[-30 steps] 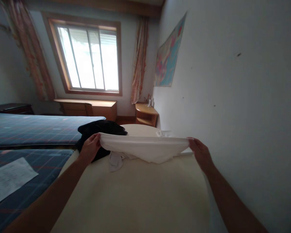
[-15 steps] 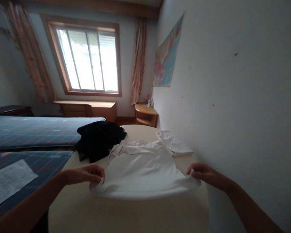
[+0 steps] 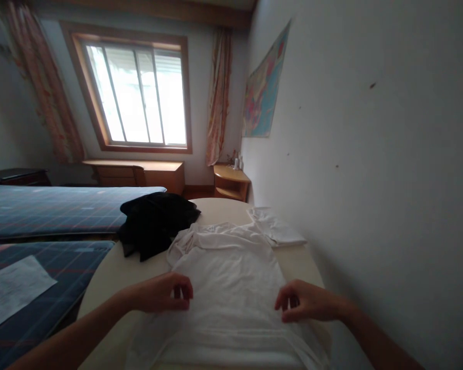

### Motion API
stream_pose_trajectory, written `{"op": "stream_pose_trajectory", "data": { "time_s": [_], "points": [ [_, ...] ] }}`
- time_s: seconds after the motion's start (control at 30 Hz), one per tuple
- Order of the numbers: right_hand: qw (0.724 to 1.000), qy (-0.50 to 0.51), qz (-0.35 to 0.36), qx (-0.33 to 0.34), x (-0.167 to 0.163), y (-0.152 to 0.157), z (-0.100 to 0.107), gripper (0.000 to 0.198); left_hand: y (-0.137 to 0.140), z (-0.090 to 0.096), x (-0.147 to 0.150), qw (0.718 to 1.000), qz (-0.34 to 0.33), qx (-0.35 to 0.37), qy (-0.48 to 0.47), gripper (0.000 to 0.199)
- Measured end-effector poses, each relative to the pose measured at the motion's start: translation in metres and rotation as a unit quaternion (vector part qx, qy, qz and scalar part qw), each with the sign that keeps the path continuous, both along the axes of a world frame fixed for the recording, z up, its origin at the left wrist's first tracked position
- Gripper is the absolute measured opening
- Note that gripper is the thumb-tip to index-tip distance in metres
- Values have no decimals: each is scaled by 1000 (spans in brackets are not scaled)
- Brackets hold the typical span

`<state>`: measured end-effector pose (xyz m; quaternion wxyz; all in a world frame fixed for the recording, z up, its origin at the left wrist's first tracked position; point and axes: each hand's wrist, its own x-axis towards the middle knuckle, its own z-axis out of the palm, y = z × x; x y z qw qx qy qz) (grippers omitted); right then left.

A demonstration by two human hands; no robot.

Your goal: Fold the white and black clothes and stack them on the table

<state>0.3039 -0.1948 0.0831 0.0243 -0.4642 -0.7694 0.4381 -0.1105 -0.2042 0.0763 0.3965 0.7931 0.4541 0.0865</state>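
A white shirt [image 3: 231,277] lies spread over the pale round table [image 3: 104,288], its near hem drawn close to me and slightly blurred. Over its left side is my left hand [image 3: 164,293], fingers curled with a gap between thumb and fingertips and no cloth in them. My right hand [image 3: 308,301] hovers at the shirt's right side in the same loose curl, also holding nothing. Whether the fingertips touch the fabric I cannot tell. The far part of the shirt is bunched and wrinkled.
Black clothing [image 3: 158,221] is heaped at the table's back left, and a folded white garment [image 3: 280,228] lies at the back right. Beds with plaid mattresses [image 3: 73,208] stand on the left, with a paper sheet [image 3: 15,290] on the nearer one. A wall [image 3: 389,205] borders the right.
Both hands have let go of the shirt's hem corners and moved inward over the cloth. The hem, held up before, now lies lower and nearer to me.
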Motion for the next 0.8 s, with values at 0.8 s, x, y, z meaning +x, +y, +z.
{"op": "stream_pose_trajectory", "data": {
  "time_s": [0.8],
  "points": [
    [987,-111,88,80,-37,-30,1,36,-19,-5,29,991,-105,-86,13,22]
  ]
}}
